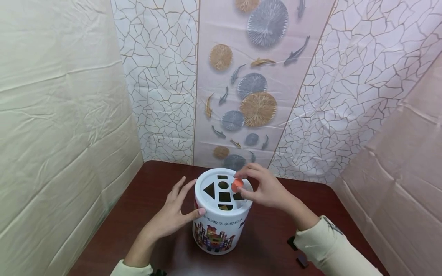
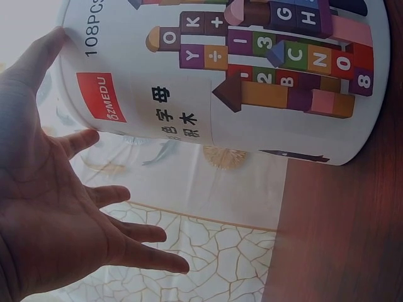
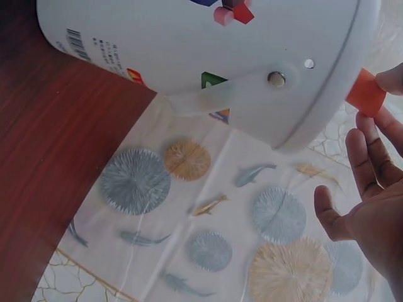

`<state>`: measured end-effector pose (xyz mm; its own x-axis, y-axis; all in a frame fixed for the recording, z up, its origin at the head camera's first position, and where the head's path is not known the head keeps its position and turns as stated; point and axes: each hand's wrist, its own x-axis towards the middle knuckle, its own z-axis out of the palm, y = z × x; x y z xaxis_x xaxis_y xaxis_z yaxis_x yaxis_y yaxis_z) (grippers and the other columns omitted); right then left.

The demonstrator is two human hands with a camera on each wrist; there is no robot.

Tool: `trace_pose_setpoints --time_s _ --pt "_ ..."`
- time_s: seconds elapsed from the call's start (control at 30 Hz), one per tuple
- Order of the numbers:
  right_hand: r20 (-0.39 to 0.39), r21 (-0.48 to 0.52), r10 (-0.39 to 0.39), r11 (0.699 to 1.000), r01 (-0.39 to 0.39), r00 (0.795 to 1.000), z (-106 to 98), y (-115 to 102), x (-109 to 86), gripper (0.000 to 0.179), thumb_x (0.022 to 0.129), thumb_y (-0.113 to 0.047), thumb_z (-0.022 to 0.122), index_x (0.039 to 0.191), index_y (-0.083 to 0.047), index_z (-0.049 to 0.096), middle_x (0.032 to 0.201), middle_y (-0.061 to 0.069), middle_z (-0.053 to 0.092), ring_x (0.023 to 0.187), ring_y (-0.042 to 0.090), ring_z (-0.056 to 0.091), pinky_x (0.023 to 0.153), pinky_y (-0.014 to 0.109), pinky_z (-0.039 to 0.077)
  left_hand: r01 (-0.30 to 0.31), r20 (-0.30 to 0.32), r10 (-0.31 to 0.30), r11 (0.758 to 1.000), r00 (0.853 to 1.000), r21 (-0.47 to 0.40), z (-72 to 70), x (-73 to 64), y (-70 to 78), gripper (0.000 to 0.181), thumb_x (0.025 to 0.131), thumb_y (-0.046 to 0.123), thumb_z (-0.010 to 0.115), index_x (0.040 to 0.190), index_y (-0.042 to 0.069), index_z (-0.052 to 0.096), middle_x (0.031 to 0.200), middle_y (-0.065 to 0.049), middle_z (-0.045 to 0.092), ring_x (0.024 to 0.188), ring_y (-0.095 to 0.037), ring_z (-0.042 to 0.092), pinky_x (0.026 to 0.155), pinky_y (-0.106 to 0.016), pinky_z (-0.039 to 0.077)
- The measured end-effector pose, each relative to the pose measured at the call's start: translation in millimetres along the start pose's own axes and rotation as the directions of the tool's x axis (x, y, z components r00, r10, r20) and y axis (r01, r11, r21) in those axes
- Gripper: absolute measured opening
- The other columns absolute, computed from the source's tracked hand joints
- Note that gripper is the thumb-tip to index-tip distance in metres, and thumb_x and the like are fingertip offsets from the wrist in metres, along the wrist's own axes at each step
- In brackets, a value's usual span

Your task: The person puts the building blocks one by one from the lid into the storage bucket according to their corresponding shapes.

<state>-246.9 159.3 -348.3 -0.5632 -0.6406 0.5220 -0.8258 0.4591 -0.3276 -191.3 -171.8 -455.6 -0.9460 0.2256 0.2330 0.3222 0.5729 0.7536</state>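
A white bucket [image 1: 217, 234] of toy blocks stands upright on the table, its printed label showing coloured letter and number blocks. Its round white lid [image 1: 206, 201] has several shaped holes, among them a triangle, a circle and rectangles. My right hand [image 1: 267, 190] pinches a small orange block [image 1: 236, 185] between thumb and fingers at the lid's right side, partly covering the holes there. The same orange block [image 3: 366, 92] shows by the rim in the right wrist view. My left hand [image 1: 170, 219], fingers spread, rests its thumb and a fingertip against the bucket's left rim.
The dark red-brown table [image 1: 148, 191] carries two small dark pieces [image 1: 302, 261] near the right sleeve. A patterned cloth [image 1: 235, 76] hangs behind it, with pale cloth walls [image 1: 62, 134] on both sides.
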Motion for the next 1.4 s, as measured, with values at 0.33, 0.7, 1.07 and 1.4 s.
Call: trace_pose_setpoints --time_s 0.33,0.7,1.07,1.4 --pt "0.049 0.004 0.005 1.0 -0.006 0.999 21 9 29.4 0.031 0.093 -0.014 0.086 0.123 -0.009 0.08 0.115 0.0 0.074 0.107 0.021 0.07 0.091 0.046 0.06 0.014 0.011 -0.014 1.0 1.0 -0.003 -0.9 0.4 -1.3 0.095 0.095 0.066 0.079 0.17 0.057 0.022 0.187 -0.012 0.003 0.168 -0.058 0.01 0.114 -0.091 0.033" --pt "0.071 -0.013 0.05 0.999 -0.049 0.996 22 15 24.2 0.044 0.094 -0.018 0.09 0.134 -0.009 0.076 0.128 0.004 0.074 0.118 0.027 0.068 0.101 0.053 0.059 0.006 0.004 -0.006 1.0 1.0 0.0 0.6 0.6 -1.8 0.095 0.095 0.066 0.08 0.17 0.058 0.022 0.187 -0.012 0.004 0.168 -0.058 0.011 0.113 -0.091 0.035" --pt "-0.049 -0.166 0.118 0.978 -0.125 0.992 -21 29 -56.1 0.044 0.09 -0.021 0.093 0.131 -0.02 0.077 0.129 -0.001 0.074 0.116 0.023 0.071 0.098 0.048 0.06 0.0 -0.012 0.0 1.0 1.0 0.011 0.8 -1.1 -1.2 0.097 0.094 0.065 0.081 0.171 0.055 0.023 0.187 -0.013 0.005 0.168 -0.06 0.006 0.113 -0.094 0.029" --pt "-0.109 -0.257 0.192 0.942 -0.214 0.975 -38 41 -145.0 0.046 0.084 -0.015 0.097 0.124 -0.023 0.077 0.121 -0.005 0.076 0.109 0.017 0.072 0.092 0.03 0.058 0.007 -0.004 -0.007 1.0 1.0 0.018 1.7 -0.7 -0.3 0.097 0.094 0.065 0.08 0.171 0.054 0.023 0.187 -0.014 0.005 0.168 -0.059 0.005 0.115 -0.093 0.027"
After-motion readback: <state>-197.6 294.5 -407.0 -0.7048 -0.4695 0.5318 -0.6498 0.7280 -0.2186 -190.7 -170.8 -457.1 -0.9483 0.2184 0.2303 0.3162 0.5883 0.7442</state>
